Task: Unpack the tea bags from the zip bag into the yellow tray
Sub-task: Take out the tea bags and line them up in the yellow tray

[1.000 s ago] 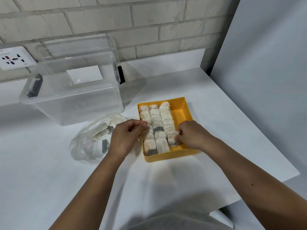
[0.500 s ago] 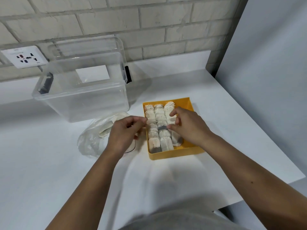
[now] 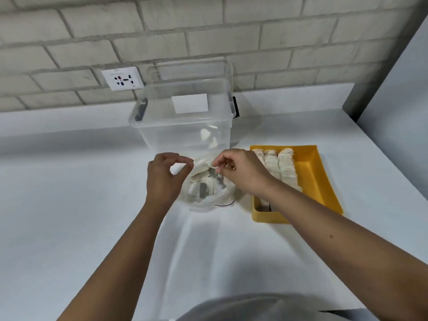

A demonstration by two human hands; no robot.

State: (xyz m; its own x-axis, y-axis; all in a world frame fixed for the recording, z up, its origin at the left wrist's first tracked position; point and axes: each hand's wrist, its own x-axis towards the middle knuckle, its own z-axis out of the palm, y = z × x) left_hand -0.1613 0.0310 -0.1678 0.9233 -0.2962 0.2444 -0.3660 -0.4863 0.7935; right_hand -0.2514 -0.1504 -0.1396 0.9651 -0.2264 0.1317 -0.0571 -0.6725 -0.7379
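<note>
You looked at a wall (image 3: 208, 24) of pale grey bricks. A white socket plate (image 3: 122, 78) sat on it, over to the left. Below the wall ran a wide white table (image 3: 69, 205), smooth and bright. A big see-through box (image 3: 185, 126) stood on the table near the wall, with dark clips on its sides. On your right, a plain pale board (image 3: 405, 89) stood up beside the table. The light was soft and made faint shadows on the table.

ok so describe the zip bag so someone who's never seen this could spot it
On the white table, look in front of the clear plastic box, left of the yellow tray. The zip bag is the crumpled see-through pouch, unlike its rigid neighbours, with loose tea bags jumbled inside.
</note>
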